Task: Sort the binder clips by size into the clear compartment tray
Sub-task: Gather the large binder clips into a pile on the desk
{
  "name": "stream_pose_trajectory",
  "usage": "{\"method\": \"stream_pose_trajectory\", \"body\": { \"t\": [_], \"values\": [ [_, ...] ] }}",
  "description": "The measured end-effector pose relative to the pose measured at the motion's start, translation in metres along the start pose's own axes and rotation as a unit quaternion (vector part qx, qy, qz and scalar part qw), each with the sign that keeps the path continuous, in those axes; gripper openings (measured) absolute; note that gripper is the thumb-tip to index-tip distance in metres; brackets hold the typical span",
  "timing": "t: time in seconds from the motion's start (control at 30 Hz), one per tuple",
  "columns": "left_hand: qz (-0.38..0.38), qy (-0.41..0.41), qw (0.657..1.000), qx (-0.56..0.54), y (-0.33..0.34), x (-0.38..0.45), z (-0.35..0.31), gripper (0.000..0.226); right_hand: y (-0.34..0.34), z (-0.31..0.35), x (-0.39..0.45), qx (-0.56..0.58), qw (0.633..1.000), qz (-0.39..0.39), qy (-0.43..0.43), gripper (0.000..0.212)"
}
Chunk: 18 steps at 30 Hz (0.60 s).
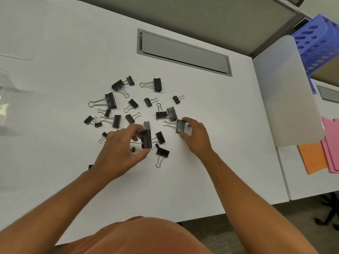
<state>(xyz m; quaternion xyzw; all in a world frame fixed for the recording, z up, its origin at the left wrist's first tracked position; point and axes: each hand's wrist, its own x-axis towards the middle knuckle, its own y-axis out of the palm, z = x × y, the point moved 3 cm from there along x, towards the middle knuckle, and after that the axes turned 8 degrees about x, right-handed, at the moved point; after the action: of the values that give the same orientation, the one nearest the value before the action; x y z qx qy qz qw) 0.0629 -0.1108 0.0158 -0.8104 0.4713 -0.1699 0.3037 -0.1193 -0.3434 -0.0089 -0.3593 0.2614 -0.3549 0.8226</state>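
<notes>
Several black binder clips [111, 100] of differing sizes lie scattered on the white desk [211, 162]. My left hand [121, 149] grips large black clips [147, 135] between thumb and fingers, held upright just above the pile. My right hand [196, 134] pinches the black body of another large clip [180, 125], whose wire handles point left on the desk. The clear compartment tray [5, 99] shows only partly at the left edge, blurred and far from both hands.
A grey cable hatch [183, 52] is set into the desk behind the clips. A translucent white divider [286, 92] stands at the right, with purple file trays [319, 39] behind it and orange and pink paper [322, 154] beyond.
</notes>
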Motion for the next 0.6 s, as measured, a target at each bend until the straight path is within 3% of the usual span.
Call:
{"method": "stream_pose_trajectory", "body": {
  "t": [0.17,0.37,0.6],
  "values": [
    [0.032,0.0,0.999,-0.023,0.017,-0.014,-0.012,0.054,0.002,-0.002,-0.035,0.029,0.999,-0.026,0.011,0.056],
    [0.058,0.055,0.996,0.046,0.045,-0.017,-0.045,0.053,0.002,-0.024,-0.069,0.057,0.998,-0.024,0.006,0.054],
    [0.041,0.04,0.996,0.062,0.085,-0.021,-0.076,0.049,-0.024,-0.073,-0.059,-0.006,0.996,-0.085,0.012,0.053]
  ]
}}
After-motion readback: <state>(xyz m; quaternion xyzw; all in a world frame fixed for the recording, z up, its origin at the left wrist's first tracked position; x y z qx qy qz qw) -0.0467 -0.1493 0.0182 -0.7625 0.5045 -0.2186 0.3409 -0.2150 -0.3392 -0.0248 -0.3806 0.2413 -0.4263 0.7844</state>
